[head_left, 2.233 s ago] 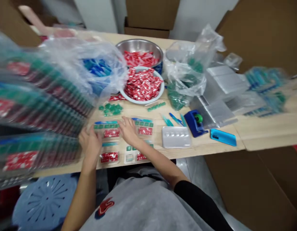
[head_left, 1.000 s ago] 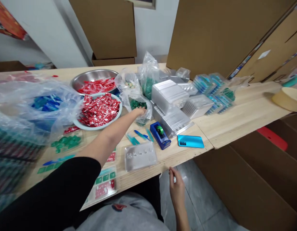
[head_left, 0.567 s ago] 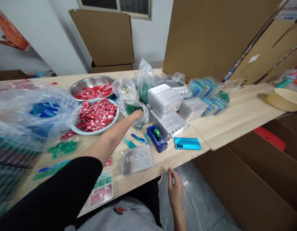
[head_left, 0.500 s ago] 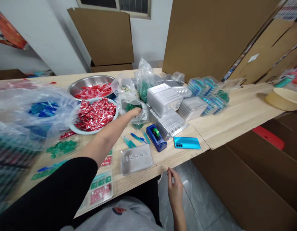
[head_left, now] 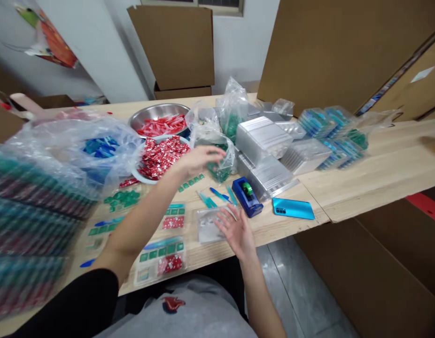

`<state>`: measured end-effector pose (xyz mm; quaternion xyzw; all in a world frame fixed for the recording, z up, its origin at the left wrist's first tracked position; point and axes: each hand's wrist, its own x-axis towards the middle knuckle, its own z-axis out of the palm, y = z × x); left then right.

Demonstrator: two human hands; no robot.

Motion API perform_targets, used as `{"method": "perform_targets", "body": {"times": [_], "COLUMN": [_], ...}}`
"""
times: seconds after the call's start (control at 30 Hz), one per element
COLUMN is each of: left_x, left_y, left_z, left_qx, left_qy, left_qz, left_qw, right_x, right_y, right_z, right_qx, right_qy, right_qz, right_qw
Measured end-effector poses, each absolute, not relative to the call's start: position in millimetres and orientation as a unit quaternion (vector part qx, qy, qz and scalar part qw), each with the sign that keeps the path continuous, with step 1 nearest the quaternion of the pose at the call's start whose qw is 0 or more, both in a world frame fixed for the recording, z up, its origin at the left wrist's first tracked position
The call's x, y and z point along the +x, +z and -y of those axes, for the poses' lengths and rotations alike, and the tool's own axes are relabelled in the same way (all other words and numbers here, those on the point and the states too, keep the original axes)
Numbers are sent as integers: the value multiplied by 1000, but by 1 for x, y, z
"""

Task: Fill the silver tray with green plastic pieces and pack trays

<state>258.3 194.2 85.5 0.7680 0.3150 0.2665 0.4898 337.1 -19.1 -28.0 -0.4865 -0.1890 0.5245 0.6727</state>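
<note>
My left hand [head_left: 203, 157] is at the near side of a clear plastic bag [head_left: 231, 152] of green pieces, with its fingers loosely apart and nothing visible in them. A row of small green pieces [head_left: 191, 183] lies on the table below it. My right hand [head_left: 238, 232] is open, palm up and fingers spread, over the right part of a clear plastic tray [head_left: 206, 230]. Blue-green sticks [head_left: 206, 199] lie just behind that tray. To its left, a filled tray [head_left: 184, 265] holds green pieces, a red patterned packet and a blue-green stick.
A blue tape dispenser [head_left: 247, 197] and a blue phone [head_left: 293, 208] lie to the right. Stacked clear trays [head_left: 263, 136] stand behind them. A bowl of red packets [head_left: 140, 176], a metal bowl [head_left: 136, 119] of red sticks and stacked filled packs [head_left: 30, 234] are leftward.
My left hand has come out of the bag of green pieces and lifted. My right hand has risen from beside the table edge to over the clear tray and spread open. The view has shifted left.
</note>
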Motion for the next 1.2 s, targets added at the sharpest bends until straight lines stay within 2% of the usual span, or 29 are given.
{"method": "perform_targets", "body": {"times": [0.1, 0.23, 0.37, 0.63, 0.8, 0.97, 1.2], "left_x": [241, 261, 291, 222, 225, 231, 215], "left_y": [57, 8, -17, 4, -6, -18, 11], "left_z": [-124, -56, -32, -56, -49, -35, -2], "left_qx": [811, 822, 809, 833, 803, 735, 665], "left_qy": [176, 169, 163, 170, 238, 320, 368], "left_qz": [-298, -362, -418, -346, -369, -416, -446], "left_qw": [472, 406, 379, 397, 403, 430, 474], "right_x": [319, 311, 313, 334, 344, 350, 350], "right_y": [-25, -32, -32, -13, -26, -31, 3], "right_z": [-7, -18, -20, -24, -21, -8, 23], "right_qx": [-425, -401, -411, -432, -434, -439, -414], "right_qy": [605, 640, 653, 708, 727, 718, 698], "right_qz": [177, 160, 132, 50, 38, 70, 149], "right_qw": [650, 636, 622, 556, 531, 536, 565]}}
